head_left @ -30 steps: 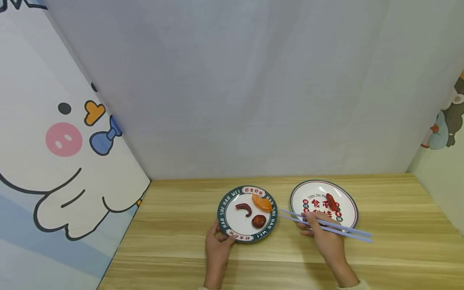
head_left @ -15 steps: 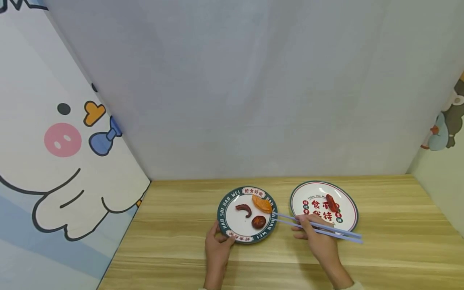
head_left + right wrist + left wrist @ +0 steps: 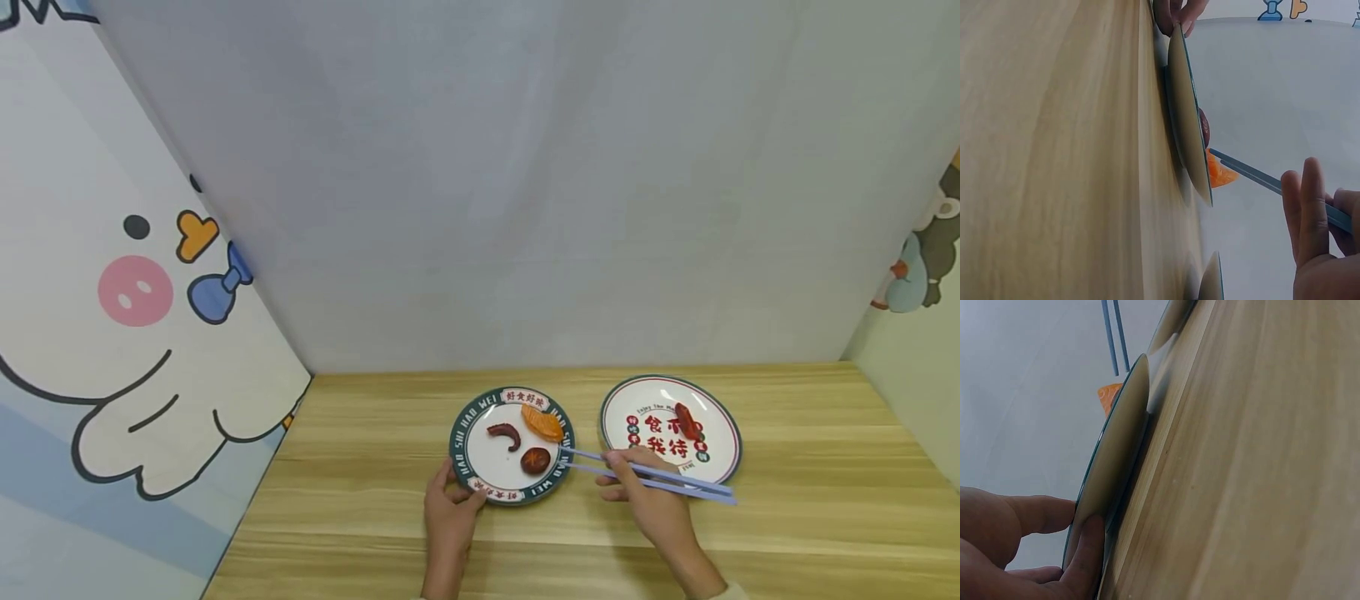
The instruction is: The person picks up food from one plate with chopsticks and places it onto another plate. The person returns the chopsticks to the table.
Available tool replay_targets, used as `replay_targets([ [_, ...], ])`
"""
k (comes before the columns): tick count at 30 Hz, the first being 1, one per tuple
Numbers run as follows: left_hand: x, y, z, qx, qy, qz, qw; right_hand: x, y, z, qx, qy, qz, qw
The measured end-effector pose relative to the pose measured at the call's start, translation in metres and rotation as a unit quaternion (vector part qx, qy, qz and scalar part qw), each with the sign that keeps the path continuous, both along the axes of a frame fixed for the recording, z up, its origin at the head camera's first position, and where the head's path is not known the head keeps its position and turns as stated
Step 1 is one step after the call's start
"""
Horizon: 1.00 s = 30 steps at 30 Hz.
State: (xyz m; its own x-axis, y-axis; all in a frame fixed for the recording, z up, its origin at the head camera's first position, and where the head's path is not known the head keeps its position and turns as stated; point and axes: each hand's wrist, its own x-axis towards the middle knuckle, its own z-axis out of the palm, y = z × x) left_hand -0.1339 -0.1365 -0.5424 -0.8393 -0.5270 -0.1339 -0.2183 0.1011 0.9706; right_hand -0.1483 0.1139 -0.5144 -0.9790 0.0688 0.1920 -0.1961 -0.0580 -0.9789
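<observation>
My left hand (image 3: 452, 512) pinches the near left rim of a green-rimmed plate (image 3: 465, 442), thumb above and a finger beneath, as the left wrist view shows. On that plate lie a dark red curled tentacle piece (image 3: 506, 433), an orange salmon-like slice (image 3: 542, 422) and a brown mushroom cap (image 3: 536, 460) with a cross cut. My right hand (image 3: 652, 500) holds a pair of pale blue chopsticks (image 3: 675, 481). Their tips, slightly spread, are over the plate's right rim, close to the mushroom cap and the orange slice; nothing is between them.
A second white plate (image 3: 618, 400) with red lettering stands to the right, partly behind my right hand. It bears a red crayfish-like piece (image 3: 687, 422). The wooden table (image 3: 360, 475) ends at a grey backdrop (image 3: 525, 208), with cartoon panels at both sides.
My right hand has moved left with the chopsticks, bringing their tips from beside the green-rimmed plate to over its right rim. The left hand, plates and food pieces have stayed put.
</observation>
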Motion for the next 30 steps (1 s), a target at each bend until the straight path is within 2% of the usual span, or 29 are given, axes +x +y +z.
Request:
replay_targets([
  [6, 0.001, 0.000, 0.002, 0.000, 0.004, -0.001, 1.0000, 0.000, -0.004, -0.001, 0.032, 0.016, 0.031, 0.9989],
  [15, 0.002, 0.001, 0.002, 0.004, 0.006, 0.002, 1.0000, -0.001, -0.008, -0.001, 0.098, 0.039, 0.067, 0.9922],
  [20, 0.002, 0.001, 0.002, 0.000, 0.013, 0.000, 0.9999, -0.003, -0.010, -0.002, 0.110, 0.072, 0.082, 0.9880],
  [30, 0.001, 0.002, 0.002, -0.004, 0.000, 0.001, 1.0000, -0.006, -0.015, -0.005, 0.124, 0.123, 0.111, 0.9784],
])
